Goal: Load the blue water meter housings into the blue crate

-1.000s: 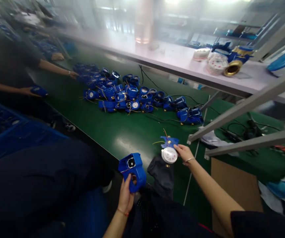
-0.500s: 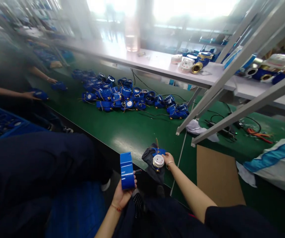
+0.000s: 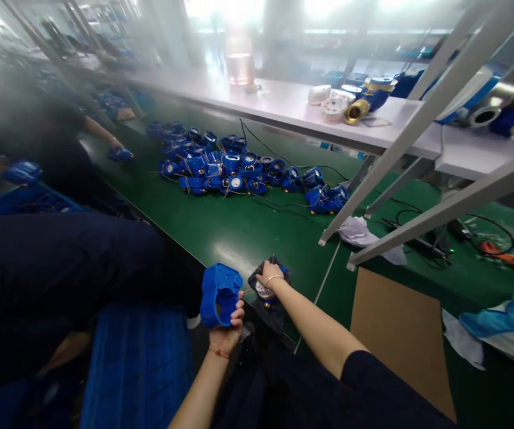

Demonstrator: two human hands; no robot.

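Blue hsg: hollow, w/ rounded cutout.

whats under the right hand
Part of a white dial shows under the right hand, with dark cloth around it. The hand covers the rest of the dial, so that part cannot be seen.

The blue housing has turned, and the right hand has moved over the white dial.

White dial partly hidden under the right fingers, far-left co-worker blurred
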